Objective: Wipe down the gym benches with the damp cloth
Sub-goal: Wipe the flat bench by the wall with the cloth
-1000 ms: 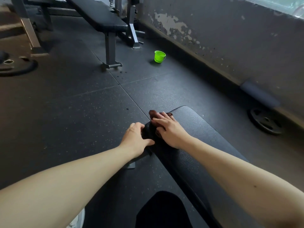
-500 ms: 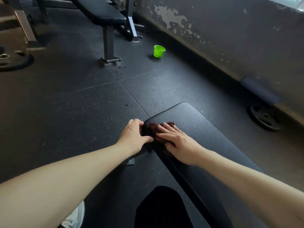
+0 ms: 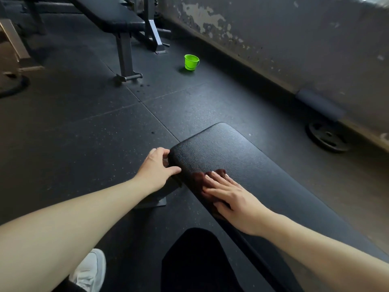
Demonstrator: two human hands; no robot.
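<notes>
As right hand presses cloth, two benches, perhaps two plates

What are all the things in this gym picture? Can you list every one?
near bench: one, black, in front of the person, running to the lower right
cloth: one, dark reddish brown, on the near bench close to its end, under the right hand
far bench: one, black pad on grey metal legs, top left
bucket: one, bright green, on the floor near the wall
weight plate: one, black, flat on the floor by the wall, right
floor: black rubber mats
wall: grey, paint peeling, right
shoe: one, white, bottom left
trouser leg: one, black, bottom middle
left hand: one, grips the near bench's end corner
right hand: one, flat, pressing the cloth
</notes>
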